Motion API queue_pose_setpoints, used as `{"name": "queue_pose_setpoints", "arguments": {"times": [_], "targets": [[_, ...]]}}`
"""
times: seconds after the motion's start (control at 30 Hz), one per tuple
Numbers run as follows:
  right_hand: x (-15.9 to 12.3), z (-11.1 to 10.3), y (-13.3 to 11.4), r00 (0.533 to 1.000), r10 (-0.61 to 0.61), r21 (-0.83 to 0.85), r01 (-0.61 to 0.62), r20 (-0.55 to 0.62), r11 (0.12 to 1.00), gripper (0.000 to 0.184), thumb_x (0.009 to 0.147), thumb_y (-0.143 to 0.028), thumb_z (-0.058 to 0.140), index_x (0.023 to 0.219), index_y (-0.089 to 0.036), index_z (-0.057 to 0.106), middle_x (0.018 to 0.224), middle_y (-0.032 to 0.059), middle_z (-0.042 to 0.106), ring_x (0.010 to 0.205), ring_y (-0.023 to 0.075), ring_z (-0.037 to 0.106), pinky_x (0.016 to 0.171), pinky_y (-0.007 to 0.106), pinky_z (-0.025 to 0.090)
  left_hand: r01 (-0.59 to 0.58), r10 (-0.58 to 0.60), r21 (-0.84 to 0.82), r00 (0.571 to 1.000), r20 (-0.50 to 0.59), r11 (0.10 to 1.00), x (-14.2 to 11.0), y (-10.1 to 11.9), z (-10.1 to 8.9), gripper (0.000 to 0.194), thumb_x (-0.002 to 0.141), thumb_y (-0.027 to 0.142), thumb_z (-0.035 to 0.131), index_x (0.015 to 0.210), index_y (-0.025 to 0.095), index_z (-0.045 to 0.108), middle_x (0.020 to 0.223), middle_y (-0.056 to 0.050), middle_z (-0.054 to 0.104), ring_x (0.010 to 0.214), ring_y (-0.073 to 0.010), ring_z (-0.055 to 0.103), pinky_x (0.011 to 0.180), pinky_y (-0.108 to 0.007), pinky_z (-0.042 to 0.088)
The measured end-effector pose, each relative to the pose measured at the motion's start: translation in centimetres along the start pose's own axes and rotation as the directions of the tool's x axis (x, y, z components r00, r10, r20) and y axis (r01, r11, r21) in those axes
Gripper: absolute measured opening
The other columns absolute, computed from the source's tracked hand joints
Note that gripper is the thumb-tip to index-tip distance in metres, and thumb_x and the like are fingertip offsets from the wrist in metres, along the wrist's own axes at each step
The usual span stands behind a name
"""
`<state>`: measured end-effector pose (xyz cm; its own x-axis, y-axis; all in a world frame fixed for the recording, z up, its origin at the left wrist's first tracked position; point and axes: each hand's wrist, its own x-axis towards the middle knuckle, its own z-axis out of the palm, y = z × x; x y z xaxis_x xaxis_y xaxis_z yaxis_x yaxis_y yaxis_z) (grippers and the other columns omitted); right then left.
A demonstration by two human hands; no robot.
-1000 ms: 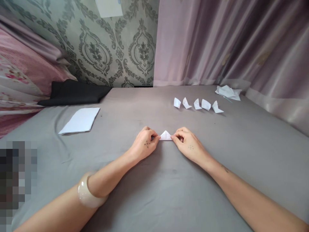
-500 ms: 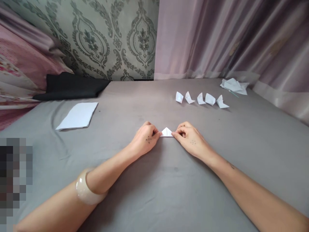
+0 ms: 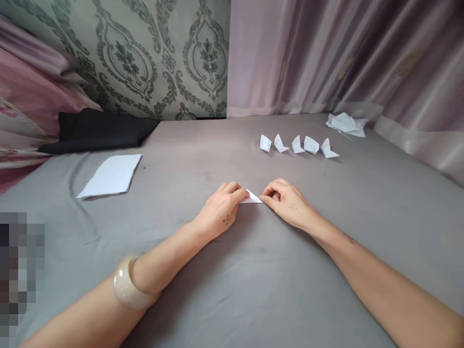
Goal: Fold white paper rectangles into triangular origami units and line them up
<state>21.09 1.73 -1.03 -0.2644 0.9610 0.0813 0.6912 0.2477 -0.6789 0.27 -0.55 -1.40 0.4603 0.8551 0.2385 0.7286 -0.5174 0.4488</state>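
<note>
A small folded piece of white paper (image 3: pixel 253 197), triangular in outline, lies between my two hands on the grey cloth (image 3: pixel 224 280). My left hand (image 3: pixel 224 205) covers its left part, with thumb and fingers pressed on it near the peak. At its right corner my right hand (image 3: pixel 284 200) pinches the tip between thumb and curled forefinger. The left half of the paper is hidden under my left fingers. A pale bangle (image 3: pixel 126 285) sits on my left forearm.
Several small folded white paper pieces (image 3: pixel 298 144) stand in a row beyond my right hand. Farther right is a pile of white paper (image 3: pixel 342 123) with a thin greenish stick. A stack of white sheets (image 3: pixel 110 176) and a black cloth (image 3: pixel 97 129) lie at left.
My left hand has moved from the paper's left corner up over its left half, thumb toward the peak. The right hand stays at the right corner. The view has shifted slightly.
</note>
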Motion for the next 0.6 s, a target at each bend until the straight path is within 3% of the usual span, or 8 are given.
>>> {"name": "queue_pose_setpoints", "arguments": {"times": [0.1,0.2,0.3,0.43,0.6], "targets": [[-0.6,0.0,-0.1,0.997,-0.004,0.098,0.012,-0.074,0.995,0.016,0.086,-0.027,0.051,0.089,-0.023,0.066,0.087,0.0017,0.066,0.066,0.0138,0.059,0.063,0.028,0.047,-0.009,0.009,0.0,0.999,0.031,1.0,0.1,0.1,-0.1,0.034,0.09,0.008,0.035,0.103,0.02,0.064,0.1,-0.007,0.06,0.091,-0.02,0.055,0.077,-0.033,0.048],[-1.7,0.5,-1.0,0.968,-0.213,0.036,0.219,-0.133,0.975,0.025,0.09,-0.017,0.042,0.098,-0.023,0.065,0.1,0.0025,0.066,0.088,0.0161,0.061,0.081,0.03,0.048,-0.012,0.012,-0.022,1.0,0.021,1.0,0.0,0.0,-0.1,0.034,0.089,0.009,0.038,0.103,0.02,0.066,0.099,-0.007,0.06,0.089,-0.0195,0.055,0.077,-0.032,0.048],[-2.8,1.3,-2.2,0.933,-0.36,-0.126,0.358,0.008,0.925,0.03,0.092,-0.014,0.038,0.109,-0.021,0.062,0.107,0.006,0.064,0.098,0.0195,0.057,0.087,0.033,0.047,0.0,-0.001,-0.049,1.0,-0.022,0.999,0.0,-0.3,0.2,0.033,0.09,0.011,0.04,0.102,0.023,0.068,0.095,-0.006,0.061,0.085,-0.0185,0.054,0.077,-0.032,0.047],[-3.6,1.7,-3.1,0.935,-0.325,-0.335,0.354,0.142,0.873,0.033,0.095,-0.022,0.041,0.124,-0.017,0.055,0.11,0.0098,0.06,0.097,0.023,0.054,0.085,0.038,0.049,0.17,-0.172,-0.028,0.98,-0.105,0.985,0.1,-0.7,0.6,0.025,0.088,0.021,0.05,0.104,0.028,0.067,0.088,-0.005,0.06,0.082,-0.0199,0.05,0.081,-0.04,0.043],[-3.4,1.4,-3.5,0.922,-0.323,-0.441,0.386,0.215,0.81,0.04,0.095,-0.03,0.042,0.132,-0.015,0.049,0.112,0.0112,0.058,0.093,0.0236,0.052,0.081,0.04,0.05,0.37,-0.373,-0.062,0.925,-0.067,0.927,-0.1,-0.5,0.3,0.021,0.085,0.031,0.057,0.104,0.029,0.065,0.09,-0.006,0.057,0.087,-0.0231,0.049,0.082,-0.043,0.039]]}}
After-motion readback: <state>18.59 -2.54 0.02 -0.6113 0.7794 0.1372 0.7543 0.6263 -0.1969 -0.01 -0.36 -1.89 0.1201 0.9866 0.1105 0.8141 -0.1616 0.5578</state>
